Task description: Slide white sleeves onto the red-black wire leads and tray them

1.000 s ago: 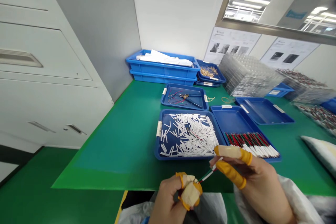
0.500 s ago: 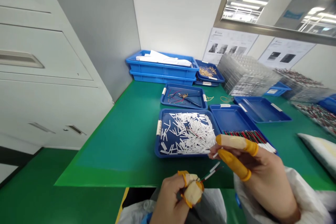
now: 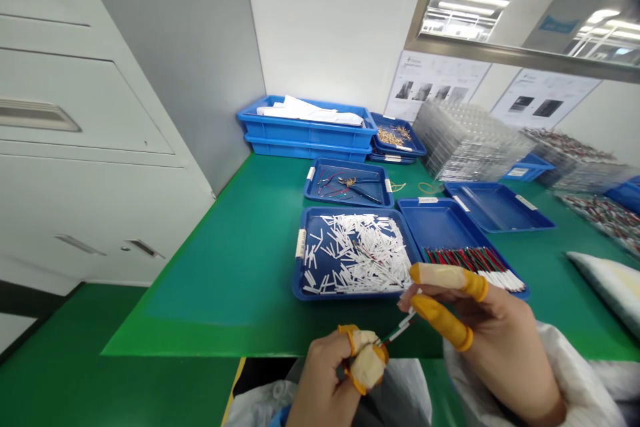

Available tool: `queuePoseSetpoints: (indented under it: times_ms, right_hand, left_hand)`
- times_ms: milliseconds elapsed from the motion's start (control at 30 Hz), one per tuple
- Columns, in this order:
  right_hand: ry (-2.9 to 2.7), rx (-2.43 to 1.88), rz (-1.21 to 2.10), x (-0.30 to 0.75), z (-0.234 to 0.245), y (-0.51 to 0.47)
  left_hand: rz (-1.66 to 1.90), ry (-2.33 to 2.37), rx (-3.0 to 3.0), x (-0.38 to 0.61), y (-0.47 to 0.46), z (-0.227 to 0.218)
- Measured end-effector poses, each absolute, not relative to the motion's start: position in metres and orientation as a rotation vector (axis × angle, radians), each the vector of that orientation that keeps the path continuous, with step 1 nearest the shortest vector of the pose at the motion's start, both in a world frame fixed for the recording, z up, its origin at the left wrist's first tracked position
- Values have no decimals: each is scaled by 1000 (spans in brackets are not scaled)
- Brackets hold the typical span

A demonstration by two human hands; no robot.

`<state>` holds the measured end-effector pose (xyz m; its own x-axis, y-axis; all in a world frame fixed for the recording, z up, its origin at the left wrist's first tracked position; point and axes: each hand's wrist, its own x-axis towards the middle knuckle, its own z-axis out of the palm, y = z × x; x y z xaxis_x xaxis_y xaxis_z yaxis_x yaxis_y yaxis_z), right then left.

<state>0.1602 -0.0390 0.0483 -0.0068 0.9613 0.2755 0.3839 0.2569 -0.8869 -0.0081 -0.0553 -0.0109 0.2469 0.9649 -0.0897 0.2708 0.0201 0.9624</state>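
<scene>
My left hand (image 3: 345, 363), in orange finger cots and tape, pinches a small bunch of thin wires (image 3: 389, 333) near the table's front edge. White sleeves sit on those wires, their ends pointing up to the right. My right hand (image 3: 470, 320), also in orange cots, has its fingers closed at the wire ends on a small white tube (image 3: 414, 300). Just beyond lies a blue tray (image 3: 299, 280) with many loose white tubes (image 3: 373, 250). Beside my right hand, another blue tray (image 3: 435, 223) holds red, green and black wires (image 3: 465, 259) with white ends.
Pliers (image 3: 365, 190) and loose wires lie in a small blue tray (image 3: 320, 197). Behind stand stacked blue bins (image 3: 310, 130) with white sheets, a tray of brass-coloured parts (image 3: 394, 136) and stacked clear trays (image 3: 467, 140). A grey-white cabinet (image 3: 90, 167) is on the left.
My right hand has moved slightly down and left, bringing the white tube to the wire ends. My left hand stays in place with the wires.
</scene>
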Motion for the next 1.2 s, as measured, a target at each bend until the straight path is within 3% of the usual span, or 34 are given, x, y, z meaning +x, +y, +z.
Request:
queuePoseSetpoints:
  times_ms: [267,700,967,1200]
  right_hand:
    - [-1500,-1066,1152,167,37,-38]
    - [-1424,-1035,1016,156,27,-45]
    - [-1683,-1039,906,164,49,-33]
    - [-1698,-992,881,163,55,-36]
  left_hand:
    - [840,1018,1285,-2,-52,-12]
    - [1012,972,1114,18,-51,-5]
    - [896,1057,1478,-8,-53,-16]
    - [1080,1046,1954,7,-46,21]
